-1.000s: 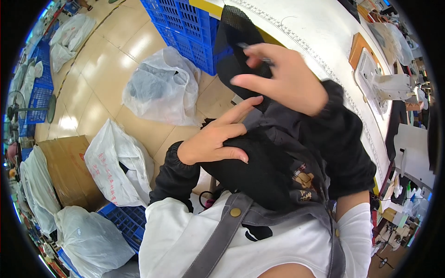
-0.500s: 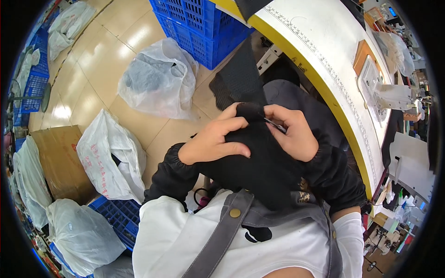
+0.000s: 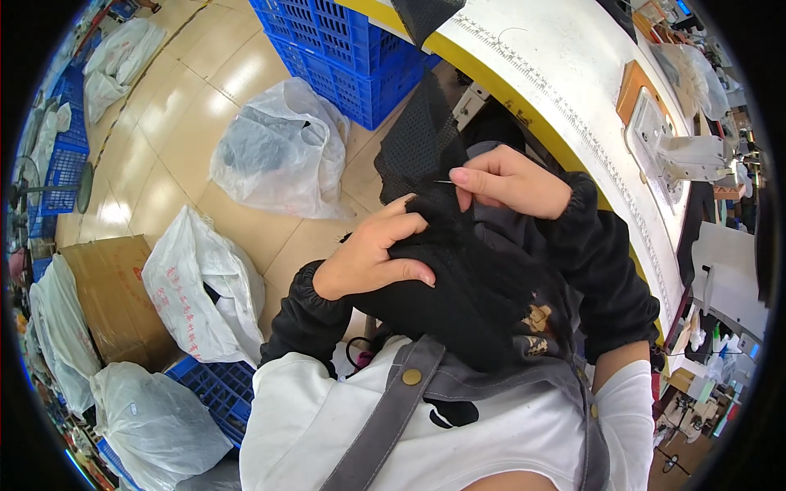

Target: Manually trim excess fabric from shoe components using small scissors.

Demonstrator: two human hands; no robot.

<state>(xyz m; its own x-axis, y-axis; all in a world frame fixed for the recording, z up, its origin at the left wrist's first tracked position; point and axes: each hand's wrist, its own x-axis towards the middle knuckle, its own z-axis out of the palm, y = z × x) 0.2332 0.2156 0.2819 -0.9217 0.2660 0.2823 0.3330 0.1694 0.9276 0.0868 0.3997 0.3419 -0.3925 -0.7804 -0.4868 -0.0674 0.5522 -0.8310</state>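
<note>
Got black cloth (image 3: 442, 282) on lap, just L of white table (image 3: 573, 49). Resting L hand (image 3: 372, 250) on it, thumb spread from bent fingers; can't make out if any cloth's pinched. Gripping thin metal tool (image 3: 442, 181) tight btwn thumb & finger of R hand (image 3: 512, 184), nearer table. Note black mesh (image 3: 417, 135) beyond fingers, L of table. Then note dark scrap (image 3: 427, 15) lying over table's yellow edge, & stacked blue crates (image 3: 327, 61) just L of table, crowding that side. See clear bag (image 3: 278, 155) on floor farther L of table, then white bag (image 3: 192, 286) & cardboard box (image 3: 119, 307) well L. Find sewing machine (image 3: 692, 155) at table's R side.
</note>
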